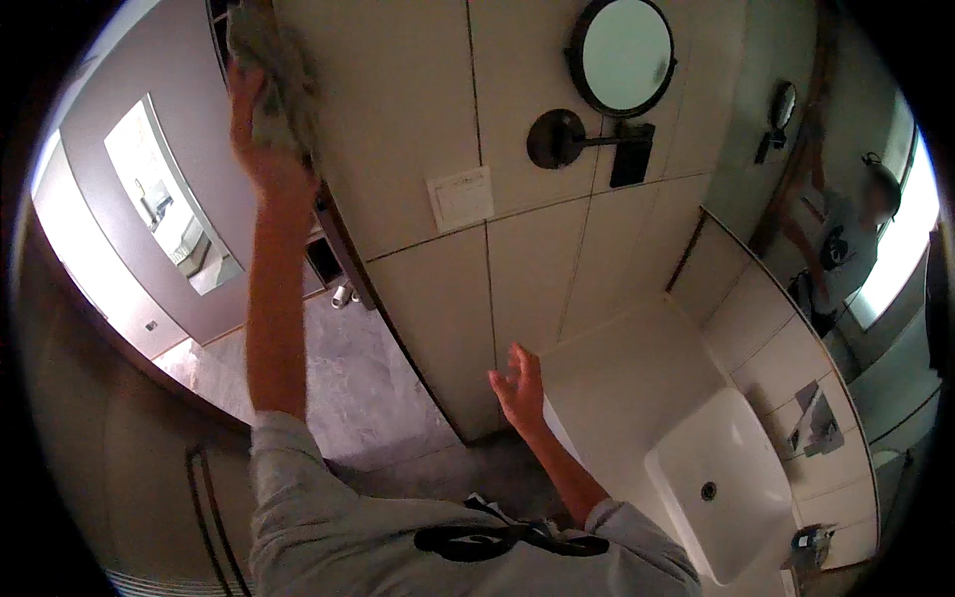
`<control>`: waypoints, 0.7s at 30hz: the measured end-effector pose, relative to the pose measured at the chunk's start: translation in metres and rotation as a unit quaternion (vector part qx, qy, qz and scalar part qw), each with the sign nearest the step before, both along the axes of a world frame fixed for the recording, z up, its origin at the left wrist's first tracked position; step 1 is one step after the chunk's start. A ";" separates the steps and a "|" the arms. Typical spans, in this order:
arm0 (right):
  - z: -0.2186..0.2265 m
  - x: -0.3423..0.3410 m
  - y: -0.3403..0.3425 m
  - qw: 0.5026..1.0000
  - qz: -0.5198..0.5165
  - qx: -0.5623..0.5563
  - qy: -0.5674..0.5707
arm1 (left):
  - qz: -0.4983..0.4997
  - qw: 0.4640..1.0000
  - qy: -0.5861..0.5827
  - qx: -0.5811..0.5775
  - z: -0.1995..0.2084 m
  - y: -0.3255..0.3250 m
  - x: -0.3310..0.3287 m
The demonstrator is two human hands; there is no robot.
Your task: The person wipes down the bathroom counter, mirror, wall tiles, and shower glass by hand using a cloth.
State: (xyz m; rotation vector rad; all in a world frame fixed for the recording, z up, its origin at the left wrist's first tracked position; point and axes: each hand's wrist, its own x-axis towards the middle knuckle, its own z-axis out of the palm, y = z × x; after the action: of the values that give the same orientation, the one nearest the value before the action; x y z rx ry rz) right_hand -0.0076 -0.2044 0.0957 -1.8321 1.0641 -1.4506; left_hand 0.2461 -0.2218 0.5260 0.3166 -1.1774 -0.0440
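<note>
High at the upper left, my left hand presses a grey-brown cloth against the edge of the tiled wall, by the dark door frame. The arm is stretched far up, and the cloth hides part of the fingers. My right hand hangs lower, in front of the beige wall tiles. Its fingers are loosely bent and apart, with nothing in them.
A round black-rimmed mirror on a wall arm juts out above a white switch plate. At the right are a white basin and a large wall mirror. Through the doorway lies a grey floor.
</note>
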 end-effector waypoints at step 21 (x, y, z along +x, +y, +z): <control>-0.014 0.087 -0.139 0.974 -0.104 -0.182 0.085 | 0.698 0.335 -0.624 0.106 0.040 -0.090 -0.084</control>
State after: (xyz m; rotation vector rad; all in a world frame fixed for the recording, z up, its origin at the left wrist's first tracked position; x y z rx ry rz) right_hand 0.0790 -0.3433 0.0819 -2.1884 1.1606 -1.7281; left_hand 0.1617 -0.3119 0.5664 1.7642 -1.9469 1.9720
